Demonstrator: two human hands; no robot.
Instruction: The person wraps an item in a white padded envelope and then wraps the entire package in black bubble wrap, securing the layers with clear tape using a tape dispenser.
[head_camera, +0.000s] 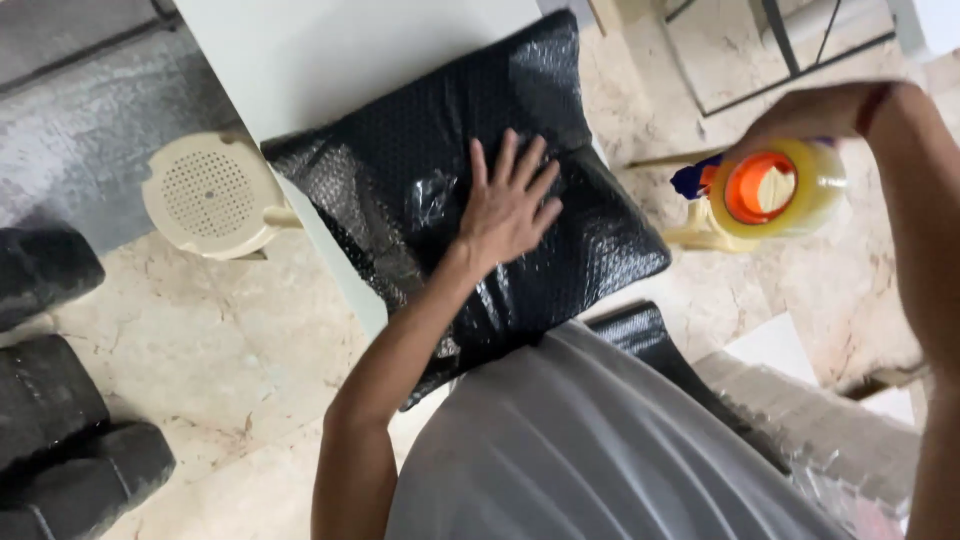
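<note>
A bulky parcel wrapped in black bubble wrap (400, 170) lies on a white table (300, 50). My left hand (508, 200) rests flat on the parcel's middle, fingers spread and pressing down. My right hand (810, 112) is raised to the right of the table, gripping a tape dispenser with a yellowish roll of clear tape on an orange core (770, 188). The dispenser hangs in the air, apart from the parcel.
A cream plastic stool (210, 195) stands left of the table on the marble floor. Several black wrapped bundles (60, 400) lie at the lower left. More bubble wrap and a white sheet (800, 400) sit at the lower right. A metal frame (780, 50) stands behind.
</note>
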